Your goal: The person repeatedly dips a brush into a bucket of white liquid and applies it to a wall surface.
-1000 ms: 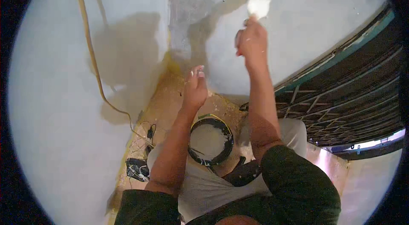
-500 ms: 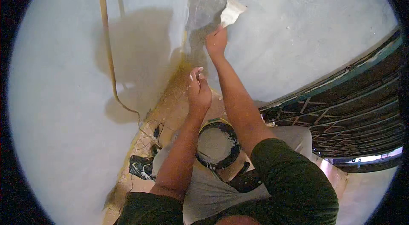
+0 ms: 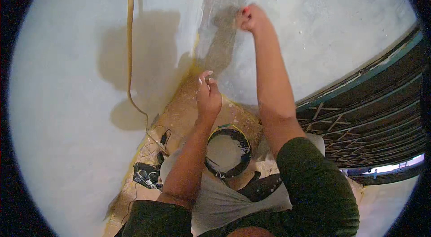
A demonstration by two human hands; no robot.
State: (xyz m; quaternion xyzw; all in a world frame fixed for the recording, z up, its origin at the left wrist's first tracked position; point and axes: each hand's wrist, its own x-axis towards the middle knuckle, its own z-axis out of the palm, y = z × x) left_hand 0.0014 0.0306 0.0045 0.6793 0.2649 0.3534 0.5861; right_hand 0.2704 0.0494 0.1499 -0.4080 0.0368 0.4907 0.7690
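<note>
My right hand (image 3: 252, 18) is closed in a fist in front of the right-hand wall. A small red end, which looks like part of the putty knife's handle, shows at the fist; the knife's blade is hidden or blurred. My left hand (image 3: 209, 95) is held lower, near the wall corner, with loosely curled fingers apart, white marks on the fingertips and nothing visible in them. A damp grey patch (image 3: 220, 48) runs down the wall beside the corner. Below, between my legs, stands a black bucket (image 3: 248, 158) with grey-white paste (image 3: 224, 152) inside.
A tan hose or cable (image 3: 130, 39) hangs along the left wall (image 3: 58, 102) to the floor. Cords and a dark bag-like bundle (image 3: 146, 175) lie at lower left. A dark folding metal shutter (image 3: 359, 120) stands on the right. The floor (image 3: 179, 107) is spattered.
My right hand has moved right and up and turned, so the white putty knife blade no longer shows. My left hand stays nearly still. The view has shifted slightly.
</note>
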